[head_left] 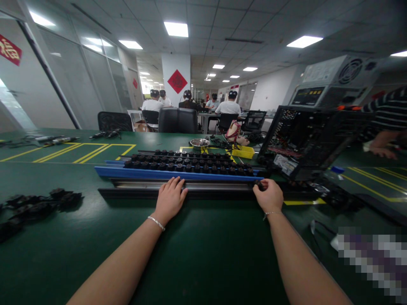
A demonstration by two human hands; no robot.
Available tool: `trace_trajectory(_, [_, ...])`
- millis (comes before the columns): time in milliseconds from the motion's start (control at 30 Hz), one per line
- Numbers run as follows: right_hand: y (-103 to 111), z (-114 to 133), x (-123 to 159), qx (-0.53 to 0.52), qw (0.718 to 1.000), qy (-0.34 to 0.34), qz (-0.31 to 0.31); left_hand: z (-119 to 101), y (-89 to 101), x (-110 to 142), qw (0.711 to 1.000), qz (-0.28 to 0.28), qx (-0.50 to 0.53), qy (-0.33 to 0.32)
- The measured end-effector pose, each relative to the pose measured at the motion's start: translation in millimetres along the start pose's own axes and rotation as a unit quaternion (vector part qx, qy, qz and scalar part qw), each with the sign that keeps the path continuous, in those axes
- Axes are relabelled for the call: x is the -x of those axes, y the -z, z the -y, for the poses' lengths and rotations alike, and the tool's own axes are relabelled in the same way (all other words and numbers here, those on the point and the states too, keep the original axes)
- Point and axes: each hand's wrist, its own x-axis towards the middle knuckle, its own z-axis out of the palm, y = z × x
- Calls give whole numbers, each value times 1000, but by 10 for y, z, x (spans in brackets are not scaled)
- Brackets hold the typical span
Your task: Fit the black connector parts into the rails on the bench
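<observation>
A long black rail (pixel 130 194) with a silvery channel lies across the green table in front of me. My left hand (pixel 170 198) rests flat on the rail left of its middle, fingers stretched out over it. Farther right, my right hand (pixel 270 195) is closed, its thumb and fingers pinching a small black part (pixel 258 184) at the channel. My fingers hide most of that part. Just behind lies a blue rail (pixel 127 172), and beyond it rows of black socket-like modules (pixel 178 161) stand side by side.
Loose black modules (pixel 41 207) lie on the left. At the right stand an opened computer case (pixel 299 135) and a person's hand (pixel 383 146). Behind the rails are a metal bowl (pixel 199 143) and a yellow tray (pixel 243 152). Cables (pixel 321 226) lie front right.
</observation>
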Motion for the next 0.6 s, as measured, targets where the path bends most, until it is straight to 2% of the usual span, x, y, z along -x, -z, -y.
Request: trace_trajectory(600, [-14,95,34,-10,1000,-11,3,-12,6,-1,1000,1,-5,-1])
